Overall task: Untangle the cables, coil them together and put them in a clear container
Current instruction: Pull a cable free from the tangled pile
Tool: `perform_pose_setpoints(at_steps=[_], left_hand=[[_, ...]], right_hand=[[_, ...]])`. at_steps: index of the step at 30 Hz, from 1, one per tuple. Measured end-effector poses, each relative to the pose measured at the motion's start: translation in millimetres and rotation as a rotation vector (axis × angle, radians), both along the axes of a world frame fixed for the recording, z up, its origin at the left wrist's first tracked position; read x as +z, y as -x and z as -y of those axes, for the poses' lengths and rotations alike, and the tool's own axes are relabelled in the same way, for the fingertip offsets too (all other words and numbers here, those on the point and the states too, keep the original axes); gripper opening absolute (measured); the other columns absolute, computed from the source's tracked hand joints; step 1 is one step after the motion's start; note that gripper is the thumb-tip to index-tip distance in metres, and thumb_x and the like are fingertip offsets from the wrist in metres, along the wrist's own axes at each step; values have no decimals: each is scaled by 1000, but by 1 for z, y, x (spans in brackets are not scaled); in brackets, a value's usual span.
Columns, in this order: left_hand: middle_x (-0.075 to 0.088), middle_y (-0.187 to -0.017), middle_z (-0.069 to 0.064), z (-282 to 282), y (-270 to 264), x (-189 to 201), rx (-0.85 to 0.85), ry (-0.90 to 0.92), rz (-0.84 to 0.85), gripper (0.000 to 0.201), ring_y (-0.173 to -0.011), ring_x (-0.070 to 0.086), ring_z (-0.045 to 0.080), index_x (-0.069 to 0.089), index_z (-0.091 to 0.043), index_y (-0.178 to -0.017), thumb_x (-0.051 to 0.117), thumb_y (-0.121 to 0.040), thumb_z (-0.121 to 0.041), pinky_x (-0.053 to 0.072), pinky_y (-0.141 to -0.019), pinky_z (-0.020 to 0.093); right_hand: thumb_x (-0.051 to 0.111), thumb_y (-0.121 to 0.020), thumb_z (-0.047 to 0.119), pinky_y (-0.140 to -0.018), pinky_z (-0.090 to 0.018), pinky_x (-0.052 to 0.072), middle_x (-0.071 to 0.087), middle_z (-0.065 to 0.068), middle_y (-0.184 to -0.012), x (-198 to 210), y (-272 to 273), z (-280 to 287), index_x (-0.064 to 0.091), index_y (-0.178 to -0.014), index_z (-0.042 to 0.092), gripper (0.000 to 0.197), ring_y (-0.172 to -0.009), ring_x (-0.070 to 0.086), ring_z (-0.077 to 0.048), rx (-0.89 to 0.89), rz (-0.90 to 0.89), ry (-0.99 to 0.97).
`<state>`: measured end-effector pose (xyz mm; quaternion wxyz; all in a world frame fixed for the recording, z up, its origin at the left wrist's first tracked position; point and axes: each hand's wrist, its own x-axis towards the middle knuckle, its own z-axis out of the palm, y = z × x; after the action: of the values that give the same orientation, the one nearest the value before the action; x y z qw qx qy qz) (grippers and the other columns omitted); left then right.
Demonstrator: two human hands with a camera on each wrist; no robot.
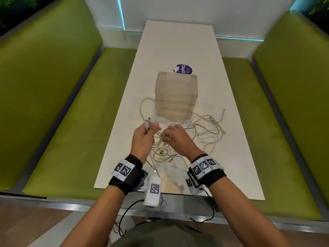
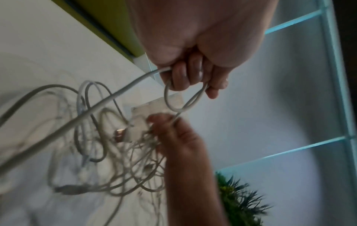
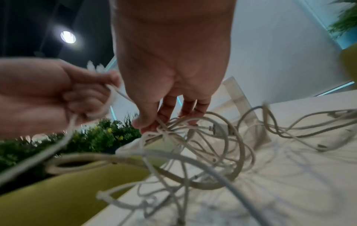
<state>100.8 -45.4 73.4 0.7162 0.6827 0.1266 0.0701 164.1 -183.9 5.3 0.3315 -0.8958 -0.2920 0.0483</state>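
Note:
A tangle of pale cables (image 1: 201, 129) lies on the white table (image 1: 178, 47) in front of a clear plastic container (image 1: 176, 97). My left hand (image 1: 147, 131) grips a cable with its connector end sticking up past the thumb; in the left wrist view the left hand (image 2: 191, 76) has fingers curled round a cable loop (image 2: 185, 104). My right hand (image 1: 170, 135) pinches strands of the tangle between thumb and fingers just right of the left hand; in the right wrist view the right hand (image 3: 154, 122) pinches the knot (image 3: 164, 134) where several cables cross.
A purple round sticker (image 1: 185, 69) lies behind the container. Green benches (image 1: 71, 122) flank the table on both sides. Cables (image 1: 160, 161) trail toward the near table edge, and a white device (image 1: 153, 191) hangs by my left wrist.

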Motion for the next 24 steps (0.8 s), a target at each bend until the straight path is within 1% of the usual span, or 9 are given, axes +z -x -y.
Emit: perform_pose_setpoints(at_steps=[4, 7, 10, 12, 15, 17, 18, 21, 24], left_hand=[[58, -66, -7, -22, -5, 24, 87, 93, 187, 31, -48, 30, 8, 64, -23, -67, 54, -96, -17, 30, -48, 20], [56, -62, -11, -35, -5, 30, 122, 75, 220, 30, -48, 31, 8, 64, -25, -68, 53, -96, -21, 33, -48, 20], [48, -60, -9, -36, -4, 17, 116, -89, 98, 24, -51, 35, 9, 61, -16, -75, 53, -96, -22, 35, -49, 17], [54, -68, -7, -31, -4, 4, 29, -191, 20, 19, -54, 43, 6, 62, -16, -79, 54, -96, -20, 37, -53, 17], [62, -71, -3, -20, -7, -17, -156, -361, -109, 16, -63, 53, 16, 64, -16, -82, 60, -92, -29, 43, -62, 30], [66, -75, 5, -12, -7, -27, -281, -408, -171, 29, -71, 59, 25, 65, -10, -84, 61, -86, -39, 46, -68, 37], [65, -74, 7, -8, -7, -28, -323, -406, -193, 34, -69, 58, 25, 64, -6, -86, 61, -86, -40, 45, -66, 38], [51, -61, -4, 1, -8, -27, -321, -303, -218, 25, -47, 42, 6, 61, -2, -85, 58, -93, -26, 31, -52, 28], [46, -61, -3, 0, -8, -24, -246, -293, -188, 28, -49, 36, 9, 58, 2, -85, 54, -94, -24, 29, -52, 29]], right_hand=[[56, -92, 25, -84, -41, 40, 66, 3, -91, -22, -4, 13, 70, -87, 20, 15, -92, 51, -28, -105, -57, 116], [56, -93, 20, -83, -39, 39, 69, 2, -93, -20, -3, 15, 73, -88, 18, 18, -96, 50, -27, -167, -47, 26], [54, -93, 20, -83, -37, 37, 69, 0, -93, -11, -2, 10, 74, -93, 17, 20, -98, 48, -25, -151, -34, 32], [54, -93, 19, -83, -38, 37, 69, 1, -94, -5, 1, 7, 74, -96, 19, 20, -97, 47, -24, -129, -5, 49], [53, -93, 20, -82, -35, 31, 67, 1, -94, 5, 5, 1, 73, -101, 23, 21, -98, 45, -24, -106, 71, 106], [49, -92, 22, -82, -33, 25, 65, 1, -100, 13, 5, -3, 71, -104, 21, 26, -102, 43, -25, -96, 113, 182], [45, -91, 25, -82, -32, 24, 65, 2, -102, 16, 5, -4, 72, -103, 20, 31, -103, 43, -25, -91, 127, 194], [31, -83, 39, -82, -36, 27, 65, 6, -98, 20, 6, -4, 74, -96, 21, 49, -95, 41, -21, -118, 152, 115], [52, -85, 30, -83, -38, 33, 66, 2, -92, 19, 4, -3, 74, -94, 17, 27, -94, 44, -24, -148, 160, 26]])
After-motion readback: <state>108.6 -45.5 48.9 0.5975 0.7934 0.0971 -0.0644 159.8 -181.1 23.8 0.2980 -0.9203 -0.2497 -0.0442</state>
